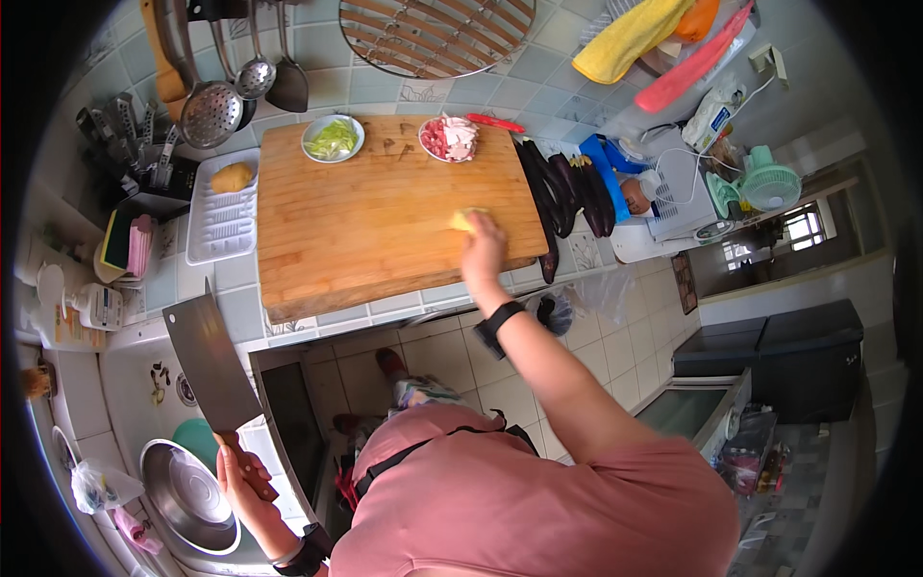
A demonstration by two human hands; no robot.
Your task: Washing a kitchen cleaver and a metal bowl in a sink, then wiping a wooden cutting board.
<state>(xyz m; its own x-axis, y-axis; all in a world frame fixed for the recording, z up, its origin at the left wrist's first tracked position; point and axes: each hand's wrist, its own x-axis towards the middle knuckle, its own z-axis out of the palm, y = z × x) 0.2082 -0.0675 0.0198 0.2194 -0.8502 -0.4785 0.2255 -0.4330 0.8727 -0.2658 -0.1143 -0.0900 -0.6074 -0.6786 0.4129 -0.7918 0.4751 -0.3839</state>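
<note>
My left hand point(249, 487) grips the wooden handle of a cleaver point(216, 360), its broad steel blade pointing away from me at the sink's edge. My right hand point(482, 249) is on the right part of a thick wooden cutting board point(346, 238). Its fingers hold a small yellow piece point(465, 218) against the board; whether it is food or a sponge I cannot tell. At the board's back stand a bowl of sliced pale-green vegetable point(334, 139) and a bowl of sliced raw meat point(448, 138). A red-handled tool point(496, 122) lies beside the meat bowl.
Several eggplants point(570, 191) lie right of the board. Left of it, a white tray point(216, 238) holds a potato point(231, 177). A metal basin point(191, 498) sits in the sink point(130, 382). A knife block point(162, 173) and hanging ladles point(210, 115) are at the back left.
</note>
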